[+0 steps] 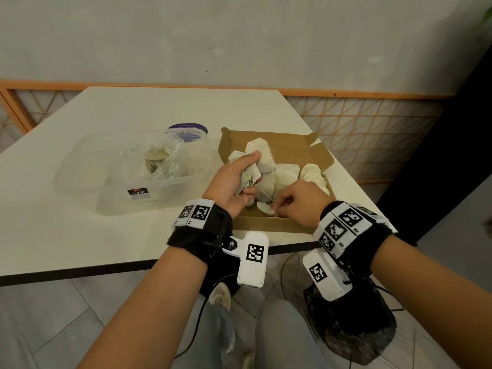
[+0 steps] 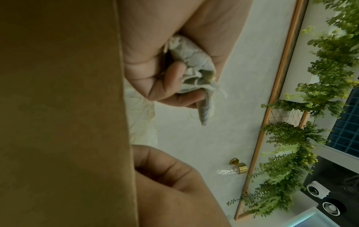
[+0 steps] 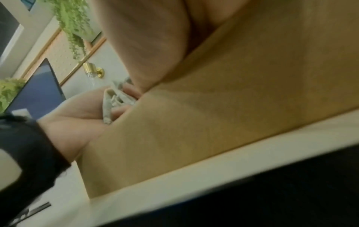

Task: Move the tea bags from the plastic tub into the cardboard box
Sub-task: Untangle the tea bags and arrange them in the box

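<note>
2 hands: both work over the cardboard box [image 1: 277, 147], which sits at the near right corner of the table [image 1: 133, 107].
Left hand [image 1: 234, 179]: palm turned up, fingers clenched round a crumpled bunch of tea bags [image 1: 251, 173] held just above the box.
Right hand [image 1: 300, 203]: fingers curled down inside the near edge of the box, seemingly pinching a loose tea bag [image 1: 266, 208]; the contact is partly hidden, so the grasp is a judgement.
Strings: thin threads [image 1: 262, 194] run from the bunch toward the right hand's fingers.
Box contents: several pale tea bags [image 1: 287, 173] already lie inside.
Plastic tub [image 1: 133, 171]: left of the box, apart from it, with a crinkled clear bag [image 1: 157, 155] and a few tea bags inside.
Risk 1: tangled threads could drag bags back out of the box when either hand lifts.
Risk 2: a hard squeeze or a tug on a thread could tear the thin paper and spill tea.
Risk 3: the box is very near the table edge; a push from the right wrist could slide it off.
Risk 4: the bags left in the tub sit among the clear plastic, which could come along with them.
</note>
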Demonstrator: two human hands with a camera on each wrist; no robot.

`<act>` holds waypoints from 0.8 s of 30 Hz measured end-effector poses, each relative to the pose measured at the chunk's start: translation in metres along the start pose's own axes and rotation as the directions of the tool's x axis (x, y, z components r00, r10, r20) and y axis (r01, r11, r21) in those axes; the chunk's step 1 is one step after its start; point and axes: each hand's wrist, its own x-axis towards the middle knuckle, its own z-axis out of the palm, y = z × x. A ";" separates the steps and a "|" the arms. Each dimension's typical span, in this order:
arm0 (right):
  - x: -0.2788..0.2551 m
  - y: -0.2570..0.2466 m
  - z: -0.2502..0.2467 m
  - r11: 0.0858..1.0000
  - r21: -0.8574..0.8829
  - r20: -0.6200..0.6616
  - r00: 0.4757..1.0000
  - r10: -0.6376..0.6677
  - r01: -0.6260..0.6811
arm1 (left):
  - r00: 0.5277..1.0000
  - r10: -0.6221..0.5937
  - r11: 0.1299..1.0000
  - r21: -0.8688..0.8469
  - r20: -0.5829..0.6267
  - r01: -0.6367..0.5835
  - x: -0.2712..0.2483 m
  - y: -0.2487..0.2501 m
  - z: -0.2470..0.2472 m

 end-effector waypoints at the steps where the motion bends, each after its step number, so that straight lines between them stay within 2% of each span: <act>1: -0.001 0.001 -0.002 0.998 0.068 -0.026 1.000 0.001 0.001 | 1.000 0.001 1.000 0.001 -0.003 -0.001 0.000 0.000 0.000; 2: -0.002 0.003 -0.004 0.977 0.211 -0.066 0.997 0.027 -0.013 | 1.000 0.002 1.000 -0.001 -0.002 -0.002 0.000 0.000 0.000; 3: -0.003 0.004 -0.008 0.908 0.418 -0.098 0.992 0.082 -0.034 | 1.000 0.005 1.000 -0.006 0.003 -0.005 -0.001 0.000 0.000; 4: -0.004 0.004 -0.012 0.766 0.641 -0.098 0.986 0.137 -0.043 | 1.000 0.007 1.000 -0.011 0.010 -0.007 -0.002 0.000 0.000; 5: -0.004 0.005 -0.015 0.584 0.811 -0.076 0.983 0.167 -0.037 | 1.000 0.009 1.000 -0.013 0.016 -0.008 -0.002 0.001 0.001; 6: -0.003 0.006 -0.018 0.432 0.902 -0.051 0.983 0.177 -0.031 | 1.000 0.007 1.000 -0.013 0.022 -0.007 -0.003 0.001 0.001; 7: -0.002 0.007 -0.019 0.335 0.942 -0.034 0.984 0.176 -0.028 | 1.000 0.004 1.000 -0.014 0.031 -0.003 -0.003 0.001 0.001; 11: 0.007 0.005 -0.022 0.180 0.984 -0.043 0.983 0.177 0.010 | 0.997 -0.014 0.999 -0.035 0.077 0.016 -0.004 0.002 0.000; 17: 0.009 -0.002 -0.020 0.055 0.998 -0.038 0.984 0.176 0.029 | 0.995 -0.008 0.997 -0.077 0.099 0.016 -0.004 0.002 0.000; 18: 0.008 -0.002 -0.020 0.072 0.997 -0.038 0.988 0.150 0.027 | 0.995 -0.008 0.996 -0.085 0.098 0.017 -0.003 0.002 0.000; 19: 0.007 -0.003 -0.019 0.138 0.990 -0.039 0.993 0.114 0.023 | 0.995 -0.009 0.996 -0.087 0.100 0.017 -0.003 0.002 0.000; 20: 0.007 -0.003 -0.018 0.263 0.965 -0.042 0.996 0.079 0.020 | 0.994 -0.010 0.996 -0.084 0.105 0.019 -0.003 0.002 0.000; 22: 0.007 -0.004 -0.013 0.587 0.809 -0.058 0.998 0.032 0.029 | 0.993 -0.017 0.997 -0.077 0.116 0.026 -0.003 0.001 0.000; 23: 0.007 -0.006 -0.010 0.708 0.705 -0.083 0.996 0.024 0.042 | 0.993 -0.019 0.997 -0.075 0.114 0.028 -0.002 0.001 0.000; 24: 0.008 -0.006 -0.007 0.774 0.630 -0.124 0.992 0.022 0.061 | 0.994 -0.017 0.997 -0.077 0.109 0.026 -0.002 0.001 0.000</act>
